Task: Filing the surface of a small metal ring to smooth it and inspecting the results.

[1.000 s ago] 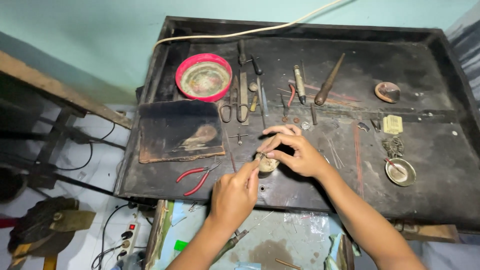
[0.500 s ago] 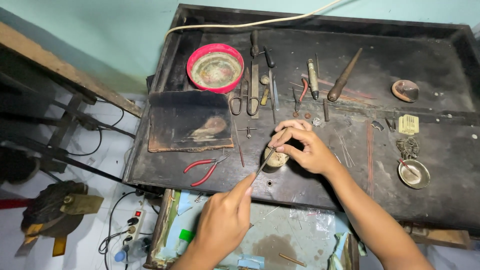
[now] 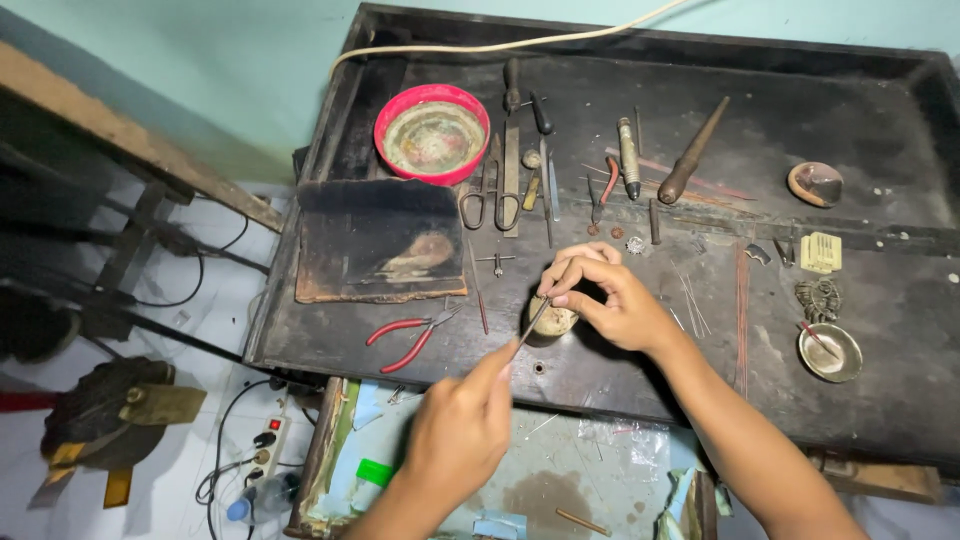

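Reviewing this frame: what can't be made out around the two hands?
Head view only:
- Small round piece: mostly hidden by the right hand; its kind is unclear.
- Thin tool in the left hand: too thin to identify; its tip meets the piece, contact unclear.
- Both forearms: cut off by the bottom edge.

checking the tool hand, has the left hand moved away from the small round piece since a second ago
Yes. The left hand has drawn back off the workbench edge toward the person, only its thin tool reaching the small round piece.
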